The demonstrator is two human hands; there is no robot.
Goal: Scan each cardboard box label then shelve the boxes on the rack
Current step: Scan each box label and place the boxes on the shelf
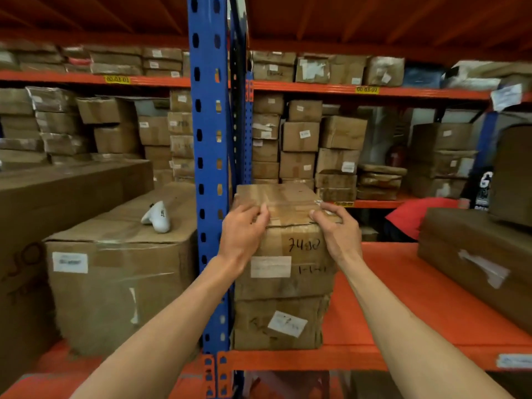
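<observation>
A brown cardboard box (290,254), marked "7490" by hand and bearing a white label, sits on top of a second cardboard box (276,323) on the orange rack shelf (383,306), right beside the blue upright (208,168). My left hand (243,231) grips the top box's near left corner, fingers over its top edge. My right hand (336,228) grips its near right corner the same way. A white handheld scanner (157,216) lies on a large plastic-wrapped box (121,277) in the left bay.
A long cardboard box (478,266) lies on the shelf at right. Bare orange shelf shows between it and the stack. Big boxes fill the left bay. A person in a red shirt (417,217) bends behind the rack. The far racks hold several stacked boxes.
</observation>
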